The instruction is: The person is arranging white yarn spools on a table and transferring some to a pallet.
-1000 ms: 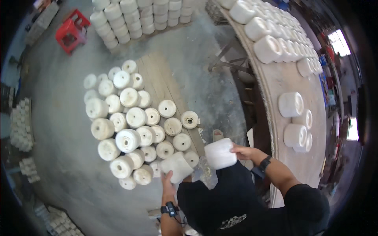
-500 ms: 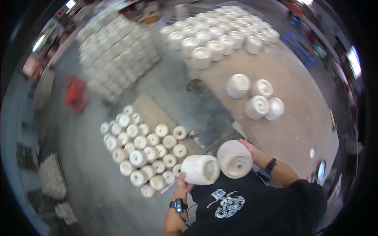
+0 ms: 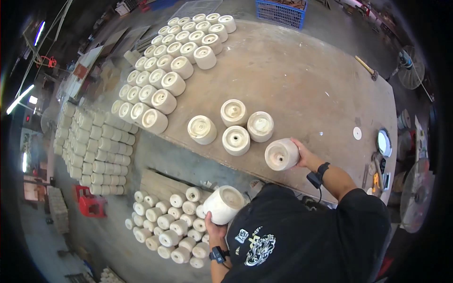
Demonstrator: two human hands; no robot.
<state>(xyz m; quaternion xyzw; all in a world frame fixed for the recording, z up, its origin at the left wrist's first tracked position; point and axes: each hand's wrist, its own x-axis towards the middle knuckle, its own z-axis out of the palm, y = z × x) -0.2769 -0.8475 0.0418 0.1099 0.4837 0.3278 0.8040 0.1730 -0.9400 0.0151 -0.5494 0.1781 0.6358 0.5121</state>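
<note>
Each of my hands grips a thick, off-white round plaster mould with a hollowed end. My left hand is closed on the lower side of one mould, tilted close to my body, beyond the table's near edge. Closed round the right side of the other mould, my right hand has it at the near edge of the table; whether it touches the top I cannot tell. Just beyond it on the table stand several like moulds, grouped close together, recessed ends up.
Rows of moulds cover the far left of the brown table. More stand low at left on a board, with a tall stack and red stool behind. A hammer, hand tools and fan are at right.
My view has swung right over the table. My right hand has carried its mould away from my left one to the table edge. The left mould stays near my body.
</note>
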